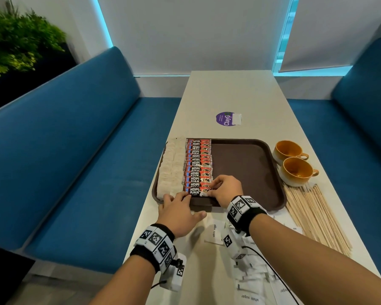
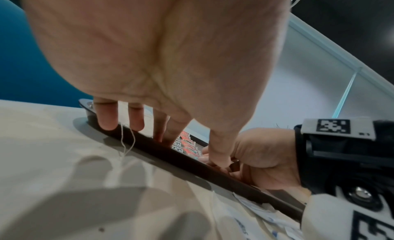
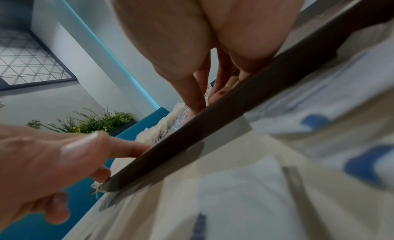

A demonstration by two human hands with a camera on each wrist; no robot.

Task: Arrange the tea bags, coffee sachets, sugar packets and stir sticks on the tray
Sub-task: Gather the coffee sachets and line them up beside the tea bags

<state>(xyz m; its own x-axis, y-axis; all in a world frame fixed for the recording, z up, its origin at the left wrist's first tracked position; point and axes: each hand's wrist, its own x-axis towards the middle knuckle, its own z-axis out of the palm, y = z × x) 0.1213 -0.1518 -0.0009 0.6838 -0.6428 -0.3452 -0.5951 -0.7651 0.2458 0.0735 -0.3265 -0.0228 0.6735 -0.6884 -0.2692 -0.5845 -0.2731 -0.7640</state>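
Note:
A brown tray [image 1: 244,168] lies on the pale table. A column of white tea bags [image 1: 172,168] fills its left side, and a column of red and black coffee sachets [image 1: 198,164] lies beside them. Both hands are at the nearest sachet [image 1: 195,191]. My left hand [image 1: 185,203] reaches over the front rim [image 2: 192,166] with straight fingers [image 2: 136,119], its tips at the sachet's left end. My right hand [image 1: 209,190] pinches the sachet's right end with curled fingers and thumb. White sugar packets [image 1: 215,232] lie on the table under my wrists. Wooden stir sticks [image 1: 315,214] lie to the right of the tray.
Two orange cups [image 1: 289,150] [image 1: 297,171] stand right of the tray, just beyond the sticks. A purple sticker [image 1: 226,118] lies on the table beyond the tray. Blue benches [image 1: 75,150] flank the narrow table. The tray's right half is bare.

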